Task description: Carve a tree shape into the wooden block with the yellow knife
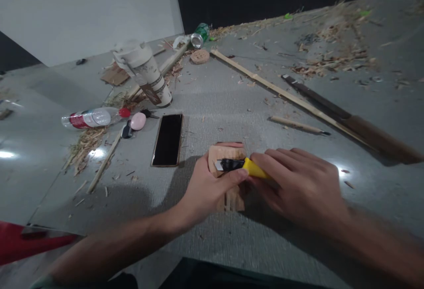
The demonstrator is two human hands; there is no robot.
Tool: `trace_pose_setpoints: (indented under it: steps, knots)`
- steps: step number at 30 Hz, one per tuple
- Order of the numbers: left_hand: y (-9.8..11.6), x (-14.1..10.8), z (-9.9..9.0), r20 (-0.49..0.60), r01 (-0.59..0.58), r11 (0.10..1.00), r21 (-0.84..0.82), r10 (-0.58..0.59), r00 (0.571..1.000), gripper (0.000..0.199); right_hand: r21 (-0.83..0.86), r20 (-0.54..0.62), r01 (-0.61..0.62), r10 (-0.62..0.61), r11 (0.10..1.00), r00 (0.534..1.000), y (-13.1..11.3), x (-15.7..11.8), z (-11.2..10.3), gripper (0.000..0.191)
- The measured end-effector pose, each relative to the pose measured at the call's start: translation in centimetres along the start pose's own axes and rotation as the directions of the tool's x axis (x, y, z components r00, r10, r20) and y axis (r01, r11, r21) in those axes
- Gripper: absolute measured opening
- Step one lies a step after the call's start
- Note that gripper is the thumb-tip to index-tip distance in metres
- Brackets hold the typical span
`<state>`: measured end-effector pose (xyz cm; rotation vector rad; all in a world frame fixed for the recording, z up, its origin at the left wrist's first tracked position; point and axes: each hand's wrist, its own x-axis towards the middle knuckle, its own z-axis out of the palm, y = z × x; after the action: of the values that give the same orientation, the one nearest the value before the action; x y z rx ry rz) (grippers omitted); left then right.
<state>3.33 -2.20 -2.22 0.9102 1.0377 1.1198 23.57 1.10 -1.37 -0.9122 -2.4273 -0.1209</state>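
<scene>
My left hand (pixel 207 185) is wrapped round a pale carved wooden block (pixel 236 198) near the middle of the table. Its thumb tip rests against a utility knife (pixel 256 169) with a yellow handle and a black front. My right hand (pixel 298 183) grips that handle from the right. The knife's short blade points left and lies over the upper part of the block. Part of the block is hidden by my left thumb and the knife.
Left of the hands lies a phone (pixel 168 140); beyond it are a tall cup (pixel 149 74), a plastic bottle (pixel 96 117) and keys. A long wooden strip (pixel 281 92), a stick (pixel 294 124) and a large wood-handled blade (pixel 377 136) lie right. A green can (pixel 200 35) and shavings are behind.
</scene>
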Motion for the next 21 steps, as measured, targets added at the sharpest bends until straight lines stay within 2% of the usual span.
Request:
trace_pose_setpoints:
  steps: [8,13,17,21]
  knots:
    - [-0.4,-0.2,0.3,-0.053,0.003,0.999,-0.043,-0.006,0.999,0.040,-0.008,0.003,-0.010,0.010,1.000,1.000,-0.2,-0.2,0.4,0.018]
    - [-0.2,-0.3,0.6,-0.110,-0.045,0.999,-0.027,0.042,0.993,0.034,0.041,0.015,-0.150,0.149,0.988,0.989,-1.1,0.4,0.0,0.025]
    - [0.1,-0.3,0.7,-0.110,0.009,0.998,-0.070,-0.016,0.994,0.040,0.076,0.011,-0.153,0.152,0.985,0.988,-0.7,0.6,-0.3,0.029]
    - [0.5,-0.5,0.6,-0.121,0.067,0.991,-0.118,-0.082,0.989,0.045,0.121,0.050,-0.195,0.190,0.973,0.981,0.7,0.1,-0.2,0.031]
